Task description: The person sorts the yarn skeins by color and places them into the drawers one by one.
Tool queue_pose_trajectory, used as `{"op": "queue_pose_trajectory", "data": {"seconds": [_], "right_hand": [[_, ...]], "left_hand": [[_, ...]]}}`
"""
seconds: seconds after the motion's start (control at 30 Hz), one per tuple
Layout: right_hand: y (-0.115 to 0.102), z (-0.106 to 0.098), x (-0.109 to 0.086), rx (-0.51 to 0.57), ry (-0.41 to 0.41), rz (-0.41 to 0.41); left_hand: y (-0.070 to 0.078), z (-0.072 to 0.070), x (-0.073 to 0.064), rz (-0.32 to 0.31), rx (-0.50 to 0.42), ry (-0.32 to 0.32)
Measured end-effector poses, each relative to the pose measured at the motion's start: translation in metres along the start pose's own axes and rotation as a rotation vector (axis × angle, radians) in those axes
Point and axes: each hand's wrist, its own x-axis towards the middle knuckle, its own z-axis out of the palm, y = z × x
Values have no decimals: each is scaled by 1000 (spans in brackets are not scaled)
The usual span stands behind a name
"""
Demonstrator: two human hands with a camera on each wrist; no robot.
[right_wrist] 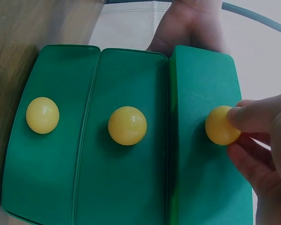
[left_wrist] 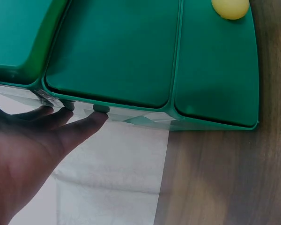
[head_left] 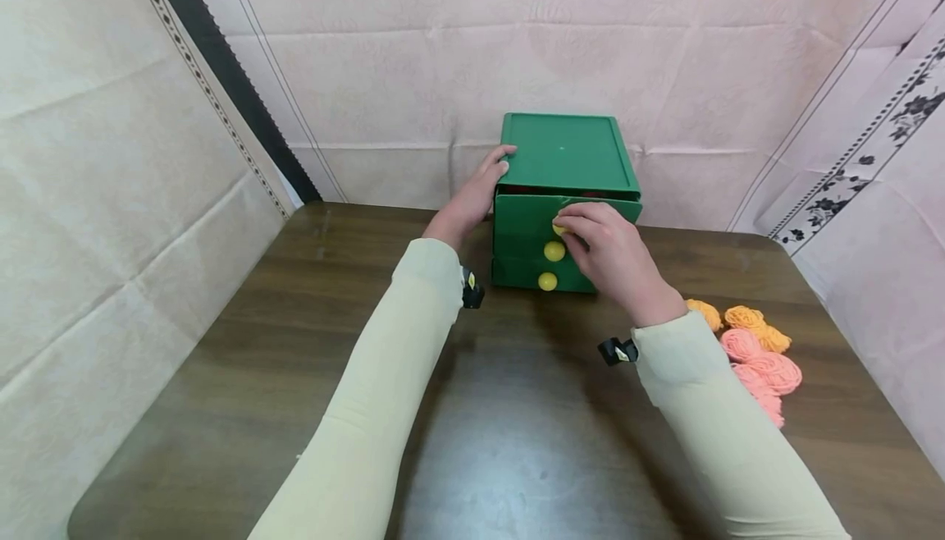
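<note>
A green box with three drawers (head_left: 564, 150) stands at the back of the table, each drawer front bearing a round yellow knob. The top drawer (right_wrist: 203, 178) juts out a little past the two below it, with a dark gap under the box's lid. My right hand (head_left: 609, 249) pinches the top knob (right_wrist: 220, 125) between thumb and fingers. The middle knob (right_wrist: 127, 125) and bottom knob (right_wrist: 42, 115) are untouched. Against the box's left side, my left hand (left_wrist: 33, 145) rests with its fingers spread along the side wall.
Orange yarn bundles (head_left: 746, 318) and pink yarn bundles (head_left: 775, 372) lie at the right of the brown wooden table (head_left: 317, 376), partly behind the right sleeve. Pale cloth (head_left: 354, 80) hangs close behind the box and along both sides.
</note>
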Motion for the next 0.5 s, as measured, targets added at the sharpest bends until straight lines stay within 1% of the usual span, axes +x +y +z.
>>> {"op": "queue_pose_trajectory", "data": {"seconds": [0.13,0.23,0.47,0.5], "right_hand": [[2,2,2,-1,7,8],[4,3,3,2,10,17],[6,6,6,12,16,34],[7,6,7,15,17,38]], "left_hand": [[0,0,0,-7,-4,-1],[-2,0,3,-6,-11,-1],[-26,-1,25,9,-56,20],[-27,0,26,10,-59,24]]}}
